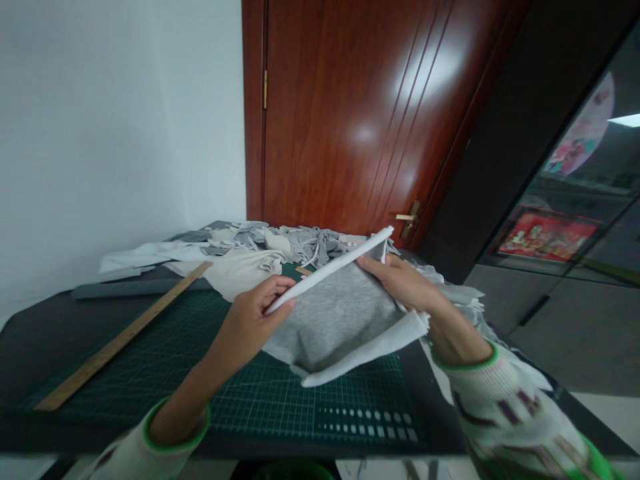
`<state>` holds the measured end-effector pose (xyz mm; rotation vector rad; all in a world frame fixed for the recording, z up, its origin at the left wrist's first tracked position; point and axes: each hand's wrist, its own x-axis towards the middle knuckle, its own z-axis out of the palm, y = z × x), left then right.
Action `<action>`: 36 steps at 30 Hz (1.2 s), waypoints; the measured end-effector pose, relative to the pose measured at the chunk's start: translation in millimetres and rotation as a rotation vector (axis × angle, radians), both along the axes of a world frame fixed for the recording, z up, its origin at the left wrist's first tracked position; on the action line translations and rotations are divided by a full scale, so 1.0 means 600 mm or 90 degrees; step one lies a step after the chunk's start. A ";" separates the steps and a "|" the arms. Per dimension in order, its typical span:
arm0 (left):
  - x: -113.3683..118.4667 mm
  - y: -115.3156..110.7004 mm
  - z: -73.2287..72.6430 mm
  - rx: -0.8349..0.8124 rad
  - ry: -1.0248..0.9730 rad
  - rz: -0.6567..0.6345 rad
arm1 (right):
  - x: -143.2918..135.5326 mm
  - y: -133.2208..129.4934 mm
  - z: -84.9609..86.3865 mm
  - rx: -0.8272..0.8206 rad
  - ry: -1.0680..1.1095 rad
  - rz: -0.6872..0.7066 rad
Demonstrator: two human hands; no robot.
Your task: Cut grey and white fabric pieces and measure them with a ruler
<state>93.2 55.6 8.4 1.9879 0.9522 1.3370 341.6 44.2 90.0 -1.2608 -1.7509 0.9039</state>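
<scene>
The grey fabric piece (pixel 337 313) is up over my cutting mat (pixel 260 393), long white edge running eight to two o'clock. My left hand (pixel 255 313) pinches its eight-o'clock end, my right hand (pixel 400 280) grips near two; wooden ruler (pixel 125 337) at nine, scraps (pixel 320 247) toward twelve.

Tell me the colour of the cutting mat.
The cutting mat is dark green with a pale grid, best seen in the head view.
</scene>
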 end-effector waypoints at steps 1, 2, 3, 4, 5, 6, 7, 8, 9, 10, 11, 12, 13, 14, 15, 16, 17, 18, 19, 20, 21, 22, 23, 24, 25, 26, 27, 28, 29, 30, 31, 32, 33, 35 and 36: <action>-0.008 -0.004 0.004 0.002 0.016 0.020 | 0.003 -0.003 -0.008 -0.023 0.023 -0.020; -0.016 -0.009 0.009 0.002 0.025 0.034 | 0.006 -0.007 -0.016 -0.047 0.052 -0.042; -0.023 -0.014 0.015 -0.008 0.028 0.035 | 0.008 -0.013 -0.024 -0.070 0.081 -0.060; -0.029 -0.019 0.021 -0.033 0.024 0.027 | 0.009 -0.020 -0.032 -0.088 0.102 -0.067; -0.035 -0.023 0.027 -0.076 0.012 0.011 | 0.010 -0.028 -0.040 -0.101 0.120 -0.070; -0.040 -0.025 0.033 -0.134 -0.004 -0.007 | 0.012 -0.037 -0.049 -0.111 0.135 -0.068; -0.044 -0.026 0.038 -0.201 -0.019 -0.026 | 0.014 -0.044 -0.058 -0.120 0.147 -0.063; -0.047 -0.023 0.040 -0.265 -0.031 -0.044 | 0.017 -0.051 -0.069 -0.126 0.153 -0.054; -0.048 -0.017 0.039 -0.317 -0.033 -0.061 | 0.020 -0.055 -0.081 -0.131 0.151 -0.043; -0.048 -0.008 0.035 -0.350 -0.017 -0.079 | 0.024 -0.056 -0.094 -0.133 0.137 -0.034; -0.047 0.003 0.026 -0.358 0.024 -0.097 | 0.028 -0.053 -0.109 -0.129 0.096 -0.032; -0.044 0.016 0.013 -0.348 0.081 -0.111 | 0.032 -0.047 -0.126 -0.124 0.031 -0.039; -0.040 0.028 -0.003 -0.324 0.163 -0.125 | 0.037 -0.039 -0.143 -0.120 -0.045 -0.053; -0.036 0.039 -0.021 -0.269 0.259 -0.110 | 0.042 -0.030 -0.160 -0.117 -0.129 -0.075; -0.031 0.047 -0.039 -0.239 0.288 -0.078 | 0.046 -0.021 -0.176 -0.117 -0.200 -0.104; -0.026 0.051 -0.057 -0.206 0.295 -0.042 | 0.049 -0.013 -0.191 -0.115 -0.256 -0.137; -0.020 0.050 -0.073 -0.168 0.296 -0.001 | 0.052 -0.007 -0.203 -0.105 -0.298 -0.174; -0.014 0.046 -0.086 -0.108 0.305 0.041 | 0.052 -0.004 -0.212 -0.085 -0.328 -0.208; -0.009 0.039 -0.096 -0.030 0.327 0.072 | 0.051 -0.004 -0.218 -0.057 -0.356 -0.230; -0.004 0.030 -0.103 0.019 0.340 0.064 | 0.047 -0.006 -0.221 -0.024 -0.377 -0.230; 0.001 0.020 -0.108 0.045 0.352 0.030 | 0.042 -0.010 -0.222 0.005 -0.389 -0.202; 0.006 0.011 -0.112 0.041 0.367 -0.024 | 0.035 -0.014 -0.222 0.027 -0.393 -0.151; 0.009 0.004 -0.116 0.021 0.379 -0.082 | 0.027 -0.017 -0.222 0.042 -0.392 -0.087; 0.012 -0.002 -0.121 -0.002 0.393 -0.127 | 0.020 -0.019 -0.223 0.046 -0.388 -0.021; 0.014 -0.005 -0.127 -0.015 0.409 -0.153 | 0.013 -0.019 -0.225 0.045 -0.384 0.039; 0.014 -0.007 -0.134 -0.017 0.424 -0.163 | 0.007 -0.019 -0.230 0.041 -0.380 0.084; 0.013 -0.007 -0.141 -0.006 0.439 -0.160 | 0.004 -0.018 -0.235 0.036 -0.379 0.116; 0.012 -0.006 -0.149 0.015 0.455 -0.151 | 0.002 -0.017 -0.241 0.028 -0.380 0.140; 0.011 -0.005 -0.156 0.039 0.469 -0.141 | 0.003 -0.017 -0.247 0.018 -0.381 0.160; 0.009 -0.003 -0.161 0.065 0.481 -0.133 | 0.005 -0.018 -0.252 0.009 -0.379 0.176; 0.008 -0.001 -0.165 0.090 0.492 -0.128 | 0.008 -0.021 -0.257 0.001 -0.374 0.186; 0.007 0.001 -0.168 0.113 0.504 -0.126 | 0.012 -0.027 -0.259 -0.006 -0.363 0.195; 0.006 0.004 -0.170 0.129 0.517 -0.122 | 0.015 -0.035 -0.261 -0.014 -0.348 0.205; 0.006 0.012 -0.171 0.142 0.553 -0.098 | 0.018 -0.056 -0.261 -0.027 -0.318 0.214; 0.006 0.016 -0.171 0.141 0.573 -0.076 | 0.018 -0.068 -0.261 -0.034 -0.306 0.213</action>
